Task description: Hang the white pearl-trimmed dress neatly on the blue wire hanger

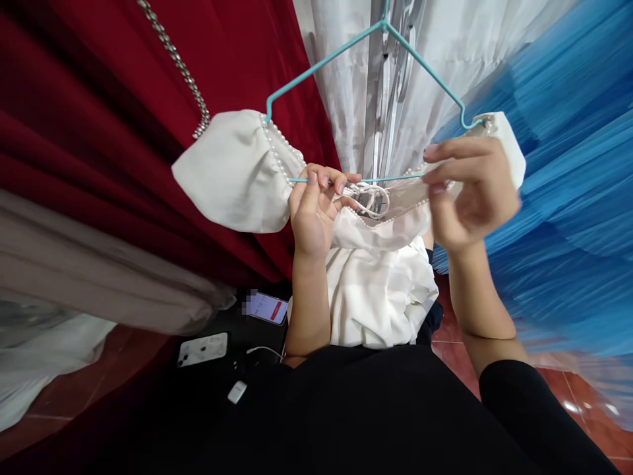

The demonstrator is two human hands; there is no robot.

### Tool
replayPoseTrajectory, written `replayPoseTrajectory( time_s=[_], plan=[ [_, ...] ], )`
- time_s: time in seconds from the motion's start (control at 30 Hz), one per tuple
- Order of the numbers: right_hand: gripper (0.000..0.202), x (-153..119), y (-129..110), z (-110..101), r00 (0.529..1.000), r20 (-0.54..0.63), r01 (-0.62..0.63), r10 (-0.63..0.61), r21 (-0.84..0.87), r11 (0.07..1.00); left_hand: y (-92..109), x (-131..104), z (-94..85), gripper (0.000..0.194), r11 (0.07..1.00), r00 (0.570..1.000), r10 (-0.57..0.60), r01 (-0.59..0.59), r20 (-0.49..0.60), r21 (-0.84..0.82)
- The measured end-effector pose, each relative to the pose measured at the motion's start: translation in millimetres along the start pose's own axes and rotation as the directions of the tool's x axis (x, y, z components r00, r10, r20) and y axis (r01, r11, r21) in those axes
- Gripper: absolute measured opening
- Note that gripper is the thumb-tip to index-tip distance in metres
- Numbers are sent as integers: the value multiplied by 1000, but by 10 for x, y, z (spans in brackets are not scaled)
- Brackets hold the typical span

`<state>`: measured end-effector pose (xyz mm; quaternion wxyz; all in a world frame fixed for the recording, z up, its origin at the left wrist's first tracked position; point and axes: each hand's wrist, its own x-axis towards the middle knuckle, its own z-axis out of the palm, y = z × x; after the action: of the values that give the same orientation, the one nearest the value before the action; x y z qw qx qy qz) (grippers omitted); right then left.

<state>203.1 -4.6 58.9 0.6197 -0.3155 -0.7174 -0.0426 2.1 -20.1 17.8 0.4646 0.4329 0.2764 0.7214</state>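
Note:
A white dress (383, 290) with pearl-trimmed edges and puffed sleeves hangs in front of me, its skirt falling onto my lap. It is on a thin turquoise hanger (326, 64), whose lower bar runs across the neckline. My left hand (316, 208) is closed around that bar at the pearl edge beside the left sleeve (232, 175). White laces (370, 198) lie loosely looped just right of its fingers. At the right sleeve (509, 148), my right hand (472, 188) has thumb and fingers bent together at the pearl trim. Its fingertips partly cover the bar's end.
Red curtain (237, 53) and a silver beaded strand (178, 63) are at left. Blue tulle (578, 198) fills the right; white fabric (341, 79) hangs behind. A lit phone (267, 308), another phone (202, 349) and a small white case (237, 392) lie on a black surface.

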Motion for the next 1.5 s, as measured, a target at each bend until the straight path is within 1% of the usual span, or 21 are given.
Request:
replayPoseTrajectory(
  time_s=[0.03, 0.1, 0.17, 0.27, 0.33, 0.4, 0.53, 0.67, 0.77, 0.87, 0.93, 1.0, 1.13, 1.23, 1.3, 1.33, 1.37, 1.4, 1.43, 1.47, 1.5],
  plan=[
    [28, -55, 16, 30, 999, -49, 7, -9, -36, 999, 6, 2, -5, 35, 1000, 1000, 2, -1, 8, -9],
    [18, -100, 121, 37, 956, -282, 57, -78, -80, 995, 10, 6, -12, 34, 999, 1000, 7, -7, 25, -31],
    [22, -77, 296, -36, 922, -386, -41, 20, -47, 998, 4, 10, -16, 33, 999, 1000, 11, -10, 29, -43],
    [35, -2, 574, -216, 952, -240, -203, 190, -28, 979, -14, 16, -12, 34, 999, 1000, 6, -5, 11, -34],
    [31, 47, 689, -296, 953, -131, -284, 272, -88, 955, -21, 16, -2, 36, 1000, 1000, 10, -10, 0, -23],
    [22, 102, 720, -302, 947, -124, -311, 298, -110, 944, -19, 12, 11, 36, 1000, 1000, 15, -15, -6, -13],
    [8, 227, 589, -162, 959, -241, -159, 151, -13, 987, -2, 3, 22, 36, 1000, 1000, 9, -9, 4, -13],
    [10, 251, 304, -92, 974, -226, 2, 13, 67, 998, -4, 7, 1, 36, 1000, 1000, 7, -7, 4, -5],
    [12, 157, 76, -108, 982, -190, 15, 6, 105, 994, -14, 9, -2, 36, 1000, 1000, -4, 4, -1, 19],
    [13, -4, -20, -30, 996, 85, 8, -14, 66, 998, -27, 10, 6, 38, 1000, 1000, -11, 11, -2, 21],
    [18, -133, 14, 103, 955, 294, 44, -44, 8, 999, -42, 17, -1, 37, 1000, 1000, -8, 8, 8, 9],
    [24, -260, 86, 260, 924, 381, 82, -42, -90, 993, -58, 23, -26, 36, 1000, 1000, -2, 2, 20, 0],
    [25, -412, 156, 458, 953, 303, 30, 23, -171, 985, -25, -17, -104, 30, 997, 998, -43, 41, 39, 60],
    [25, -428, 120, 494, 964, 261, -11, 45, -129, 992, 81, -113, -132, 33, 967, 995, -94, 85, 26, 241],
    [25, -425, 97, 505, 965, 257, -11, 44, -126, 992, 162, -180, -126, 30, 927, 999, -14, 25, -32, 375],
    [25, -425, 92, 508, 965, 260, -5, 38, -127, 992, 197, -203, -119, 26, 904, 991, 97, -50, -90, 424],
    [26, -426, 92, 510, 965, 261, 4, 31, -131, 991, 228, -214, -115, 22, 875, 955, 247, -148, -163, 461],
    [26, -427, 98, 508, 966, 259, 13, 22, -135, 991, 253, -209, -116, 16, 831, 884, 409, -256, -229, 494],
    [26, -427, 106, 502, 967, 255, 23, 13, -140, 990, 272, -188, -125, 10, 770, 787, 554, -362, -272, 525],
    [26, -427, 116, 493, 968, 250, 31, 7, -146, 989, 286, -151, -143, 4, 703, 693, 663, -447, -283, 554],
    [26, -425, 127, 482, 969, 249, 36, 3, -151, 988, 295, -100, -171, 6, 640, 633, 731, -504, -256, 581]
  ],
)
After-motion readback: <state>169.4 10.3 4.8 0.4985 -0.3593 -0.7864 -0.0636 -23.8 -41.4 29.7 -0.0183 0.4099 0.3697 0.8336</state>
